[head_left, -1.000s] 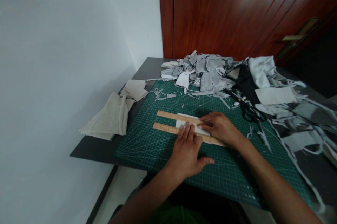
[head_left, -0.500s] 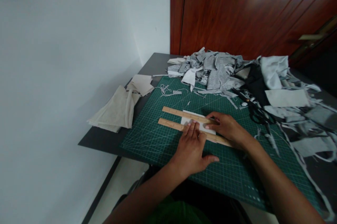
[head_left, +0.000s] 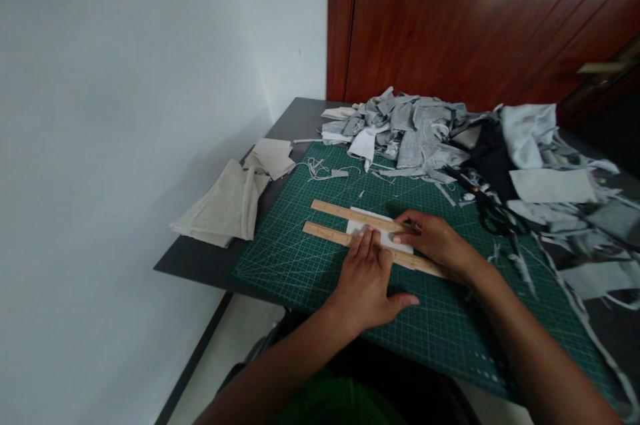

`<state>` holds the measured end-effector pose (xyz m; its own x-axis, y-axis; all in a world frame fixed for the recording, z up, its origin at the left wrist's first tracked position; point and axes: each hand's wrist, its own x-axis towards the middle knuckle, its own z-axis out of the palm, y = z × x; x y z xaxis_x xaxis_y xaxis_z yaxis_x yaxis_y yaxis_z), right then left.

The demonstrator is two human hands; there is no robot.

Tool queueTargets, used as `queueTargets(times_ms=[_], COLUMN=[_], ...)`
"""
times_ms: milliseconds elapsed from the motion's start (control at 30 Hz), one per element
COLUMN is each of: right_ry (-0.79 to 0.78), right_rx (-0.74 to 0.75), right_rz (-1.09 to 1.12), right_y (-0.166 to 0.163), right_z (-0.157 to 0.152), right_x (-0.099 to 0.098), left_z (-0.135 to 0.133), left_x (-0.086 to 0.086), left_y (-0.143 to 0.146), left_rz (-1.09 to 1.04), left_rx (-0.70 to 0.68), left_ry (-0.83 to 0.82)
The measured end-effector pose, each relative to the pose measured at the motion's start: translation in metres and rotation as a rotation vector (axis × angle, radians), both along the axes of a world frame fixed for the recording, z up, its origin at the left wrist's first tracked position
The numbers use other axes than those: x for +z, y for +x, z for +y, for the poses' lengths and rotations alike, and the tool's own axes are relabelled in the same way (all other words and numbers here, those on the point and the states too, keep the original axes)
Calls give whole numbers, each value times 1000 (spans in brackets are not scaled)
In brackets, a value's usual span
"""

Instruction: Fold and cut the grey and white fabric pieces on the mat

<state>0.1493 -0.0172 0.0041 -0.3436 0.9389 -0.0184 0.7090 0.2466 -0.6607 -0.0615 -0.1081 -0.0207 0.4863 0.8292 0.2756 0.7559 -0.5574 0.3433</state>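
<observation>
Cloth [head_left: 386,238] lies beneath the left hand [head_left: 364,285], whose extended fingers rest flat across it and the near ruler [head_left: 327,232], grasping nothing. The right hand's [head_left: 434,238] fingers bend over the far ruler's [head_left: 350,213] three-o'clock end; whether they pinch it cannot be told. Both rulers cross the cloth on the mat [head_left: 280,258]. Aligning them seems the step in hand; the next move likely calls for steady left pressure and small right-hand nudges. Scissors [head_left: 493,212] lie toward two o'clock, scraps [head_left: 415,135] toward one.

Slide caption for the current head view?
Left hand and right hand on two wooden rulers lying across a white piece, green cutting mat beneath.
</observation>
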Motion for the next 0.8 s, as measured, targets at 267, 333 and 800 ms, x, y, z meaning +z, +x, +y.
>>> queueTargets(times_ms=[267, 333, 800], right_ry=[-2, -14, -14], right_rx=[-9, -13, -29], right_rz=[-28, -28, 2], right_y=[-2, -2, 0], right_z=[0, 0, 1], right_x=[4, 3, 0], left_z=[0, -1, 1], left_x=[0, 0, 2], left_y=[0, 0, 1], left_rz=[-11, -4, 14], left_rx=[6, 4, 4], left_ry=[-4, -4, -28])
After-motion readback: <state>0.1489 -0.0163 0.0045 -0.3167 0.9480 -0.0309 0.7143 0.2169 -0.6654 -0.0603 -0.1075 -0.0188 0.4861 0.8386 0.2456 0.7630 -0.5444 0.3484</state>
